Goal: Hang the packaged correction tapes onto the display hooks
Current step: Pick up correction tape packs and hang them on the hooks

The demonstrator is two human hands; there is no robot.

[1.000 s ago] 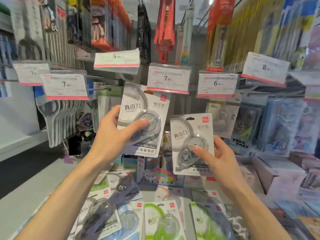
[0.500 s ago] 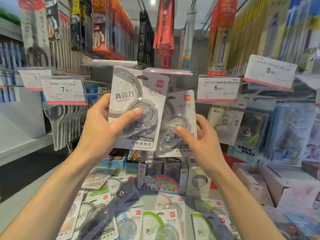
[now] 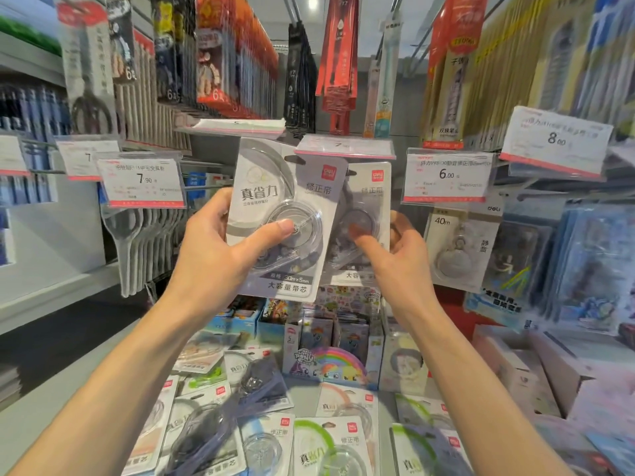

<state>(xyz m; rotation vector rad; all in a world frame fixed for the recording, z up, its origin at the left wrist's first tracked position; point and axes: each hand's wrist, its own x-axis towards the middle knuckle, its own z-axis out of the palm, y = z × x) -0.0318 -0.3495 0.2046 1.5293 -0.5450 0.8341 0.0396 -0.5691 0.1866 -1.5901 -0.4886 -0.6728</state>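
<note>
My left hand [image 3: 213, 249] grips a grey-and-white packaged correction tape [image 3: 281, 190], thumb pressed on its clear blister. My right hand [image 3: 395, 259] holds a second, similar packaged correction tape [image 3: 369, 207] just behind and to the right of the first; it is blurred. Both packs are raised to the flipped-up price tag [image 3: 343, 146] of a display hook whose prong is hidden behind them. Several more packaged correction tapes [image 3: 330, 441] lie loose on the counter below.
Price tags hang at left [image 3: 144, 182] and right [image 3: 446, 175], [image 3: 555, 140]. Hooks above carry pens and scissors packs. A 40m tape pack [image 3: 457, 249] hangs at right. Sticker boxes [image 3: 326, 362] stand behind the loose packs, cardboard boxes [image 3: 522, 372] at lower right.
Both hands have risen with their packs toward the hook. The right pack has moved left, tucking behind the left pack, and the price tag has flipped up.
</note>
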